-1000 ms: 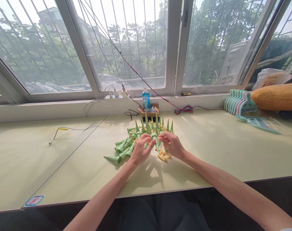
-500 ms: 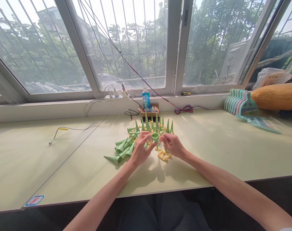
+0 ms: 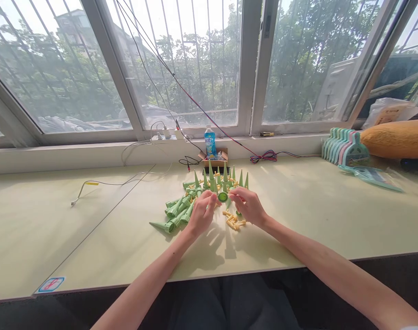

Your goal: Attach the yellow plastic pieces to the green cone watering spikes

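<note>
A green plastic plant watering spike (image 3: 223, 197) is held up with its round open end facing me. My left hand (image 3: 203, 213) is closed on it from the left, thumb and fingers pinching its side. Close against its right side, my right hand (image 3: 248, 205) is closed in a pinch; whatever its fingertips hold is hidden. Small yellow plastic valves (image 3: 233, 222) lie in a loose pile on the table just below the hands. More green spikes (image 3: 174, 211) lie on their sides at the left, and several others stand point up (image 3: 225, 176) behind my hands.
Behind the spikes, a blue-labelled bottle (image 3: 210, 144) stands by a small cardboard box (image 3: 223, 156). A coiled red-and-black cable (image 3: 264, 156) lies near the sill. A row of pastel plastic pieces (image 3: 346, 146) and an orange cushion (image 3: 396, 138) sit at the far right. A thin cable (image 3: 108, 184) crosses the left.
The spike has tilted so its open end faces me more directly. My left fingers have drawn in from a spread grip to a tighter one. The right hand stays beside it, nearly unmoved.
</note>
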`<state>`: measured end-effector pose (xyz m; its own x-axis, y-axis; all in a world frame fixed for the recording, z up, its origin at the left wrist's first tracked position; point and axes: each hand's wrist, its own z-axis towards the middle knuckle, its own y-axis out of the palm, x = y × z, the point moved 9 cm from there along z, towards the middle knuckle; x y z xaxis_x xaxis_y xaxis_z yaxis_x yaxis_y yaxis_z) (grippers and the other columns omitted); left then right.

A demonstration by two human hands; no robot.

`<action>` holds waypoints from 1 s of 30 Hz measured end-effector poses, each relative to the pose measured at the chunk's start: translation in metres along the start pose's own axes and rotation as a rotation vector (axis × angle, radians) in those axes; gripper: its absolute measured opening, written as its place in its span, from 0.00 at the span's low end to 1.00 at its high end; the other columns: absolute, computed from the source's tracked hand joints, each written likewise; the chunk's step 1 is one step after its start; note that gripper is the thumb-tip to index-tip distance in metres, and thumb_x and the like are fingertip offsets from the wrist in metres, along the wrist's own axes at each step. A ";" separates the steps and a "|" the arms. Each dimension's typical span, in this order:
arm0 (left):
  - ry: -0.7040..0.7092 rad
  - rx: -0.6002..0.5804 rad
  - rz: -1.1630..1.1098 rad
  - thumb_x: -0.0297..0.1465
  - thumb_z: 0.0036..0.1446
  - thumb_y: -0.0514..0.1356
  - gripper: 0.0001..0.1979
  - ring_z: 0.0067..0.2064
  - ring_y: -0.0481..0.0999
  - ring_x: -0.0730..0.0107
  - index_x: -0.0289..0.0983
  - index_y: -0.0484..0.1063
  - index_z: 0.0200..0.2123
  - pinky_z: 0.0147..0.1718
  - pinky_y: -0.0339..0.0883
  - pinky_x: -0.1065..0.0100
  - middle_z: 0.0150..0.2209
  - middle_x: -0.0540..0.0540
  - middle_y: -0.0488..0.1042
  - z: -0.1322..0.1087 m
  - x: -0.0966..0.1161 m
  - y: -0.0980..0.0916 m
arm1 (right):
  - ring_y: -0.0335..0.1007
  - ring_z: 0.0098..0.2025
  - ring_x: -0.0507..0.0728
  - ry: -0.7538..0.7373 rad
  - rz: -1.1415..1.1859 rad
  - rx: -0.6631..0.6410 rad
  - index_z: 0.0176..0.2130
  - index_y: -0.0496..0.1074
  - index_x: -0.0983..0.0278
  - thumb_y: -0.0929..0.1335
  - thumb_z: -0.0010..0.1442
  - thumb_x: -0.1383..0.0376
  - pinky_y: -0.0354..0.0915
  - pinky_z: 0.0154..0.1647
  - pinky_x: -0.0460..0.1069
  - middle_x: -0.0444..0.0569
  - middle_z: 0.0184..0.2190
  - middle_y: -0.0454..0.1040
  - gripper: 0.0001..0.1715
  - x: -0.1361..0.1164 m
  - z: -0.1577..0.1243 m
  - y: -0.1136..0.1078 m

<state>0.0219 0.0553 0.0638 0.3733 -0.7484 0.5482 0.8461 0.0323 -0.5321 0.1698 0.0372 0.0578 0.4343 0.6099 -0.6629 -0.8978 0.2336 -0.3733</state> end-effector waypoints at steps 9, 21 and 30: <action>-0.026 -0.102 -0.024 0.43 0.69 0.43 0.28 0.44 0.72 0.63 0.36 0.66 0.21 0.44 0.69 0.59 0.39 0.43 0.71 -0.001 -0.003 0.007 | 0.63 0.24 0.51 -0.054 0.022 -0.060 0.34 0.74 0.63 0.61 0.68 0.51 0.62 0.25 0.47 0.48 0.28 0.69 0.22 -0.006 -0.002 0.004; 0.051 -0.129 0.049 0.41 0.64 0.57 0.17 0.49 0.73 0.59 0.39 0.71 0.51 0.47 0.71 0.57 0.52 0.39 0.66 -0.004 0.004 0.008 | 0.56 0.22 0.50 -0.008 -0.029 -0.045 0.27 0.67 0.64 0.60 0.67 0.52 0.56 0.24 0.46 0.43 0.20 0.64 0.24 0.006 0.000 0.002; 0.126 -0.098 0.036 0.34 0.62 0.60 0.17 0.45 0.73 0.64 0.42 0.69 0.54 0.43 0.73 0.59 0.50 0.40 0.67 -0.004 0.001 0.012 | 0.48 0.22 0.50 0.005 -0.076 -0.039 0.24 0.61 0.63 0.61 0.67 0.54 0.49 0.24 0.46 0.40 0.18 0.56 0.23 0.011 0.001 0.004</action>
<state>0.0311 0.0520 0.0554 0.3471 -0.8253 0.4454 0.7896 0.0009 -0.6136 0.1711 0.0451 0.0498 0.5019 0.5878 -0.6345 -0.8585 0.2493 -0.4481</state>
